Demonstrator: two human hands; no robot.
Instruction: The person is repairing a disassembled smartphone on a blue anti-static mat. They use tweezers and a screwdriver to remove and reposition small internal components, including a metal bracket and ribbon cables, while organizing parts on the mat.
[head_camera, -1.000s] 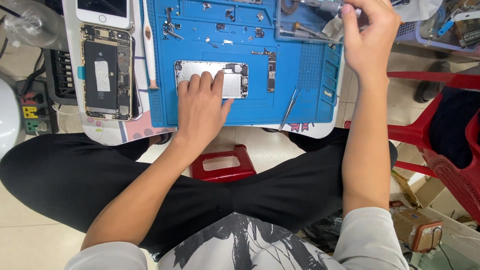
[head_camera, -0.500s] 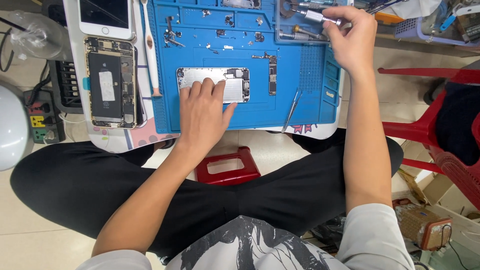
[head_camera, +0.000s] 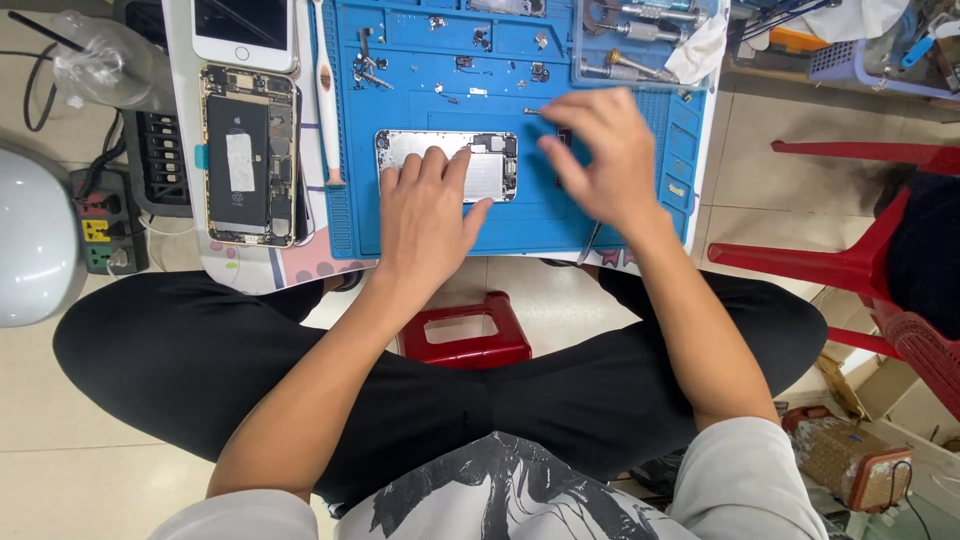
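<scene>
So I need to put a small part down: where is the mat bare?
Bare blue mat lies below the silver phone frame, by the left hand. The top edge is crowded with screws and a tool tray.

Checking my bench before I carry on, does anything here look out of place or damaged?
Nothing looks damaged. Loose screws and small parts lie scattered across the blue mat, and the opened phone overhangs the table's near edge slightly.

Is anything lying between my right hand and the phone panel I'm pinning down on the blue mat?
Nothing visible. The right hand, holding a thin tool, hovers just right of the phone panel, with only bare blue mat between them. The left hand rests flat on the panel's left part, clear of that gap.
</scene>
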